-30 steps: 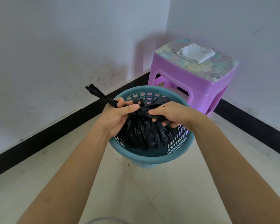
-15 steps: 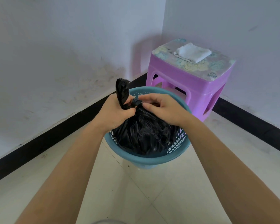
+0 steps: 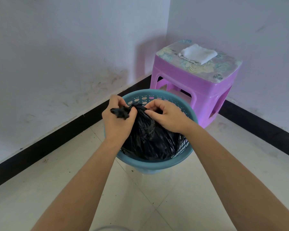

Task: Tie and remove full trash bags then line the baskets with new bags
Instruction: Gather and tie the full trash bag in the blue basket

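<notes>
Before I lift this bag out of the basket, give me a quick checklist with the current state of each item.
1. Left hand grips the black trash bag by its twisted tail: ok.
2. Right hand pinches the bag's neck: ok.
3. Knot finished and tight: cannot tell, fingers cover it.
4. Bag out of the teal basket: not ok, it sits inside.
5. Bag free of tears: cannot tell.
6. New liner at hand: cannot tell; only a folded white cloth lies on the purple stool.
</notes>
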